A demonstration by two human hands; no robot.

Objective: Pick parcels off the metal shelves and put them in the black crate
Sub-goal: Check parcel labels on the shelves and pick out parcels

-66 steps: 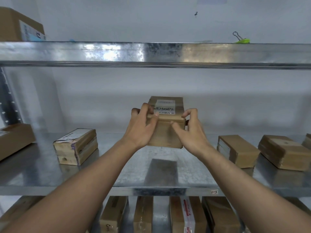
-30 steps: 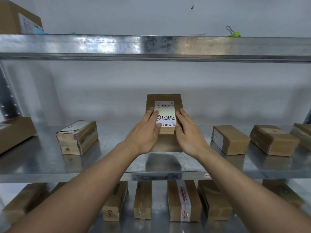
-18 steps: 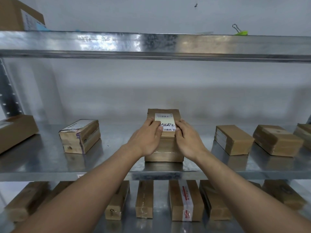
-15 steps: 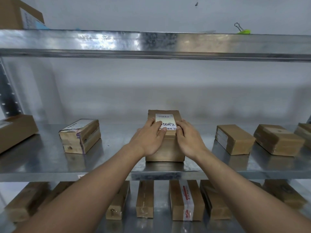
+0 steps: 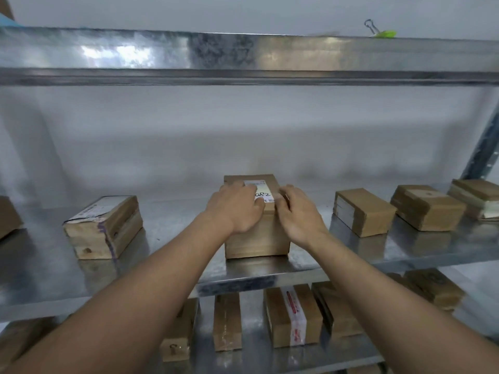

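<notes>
We see the labelled parcel (image 5: 255, 233) sitting on the middle metal shelf (image 5: 172, 238), under our fingers. Our left hand (image 5: 237, 209) and right hand (image 5: 298, 214) rest on its top, fingers loosely together. 4 more parcels lie to either side.

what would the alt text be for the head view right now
Both hands, left hand and right hand, rest on top of a labelled cardboard parcel standing on the middle metal shelf. Other brown parcels sit to either side and on the shelf below; a green binder clip lies on the top shelf.
</notes>
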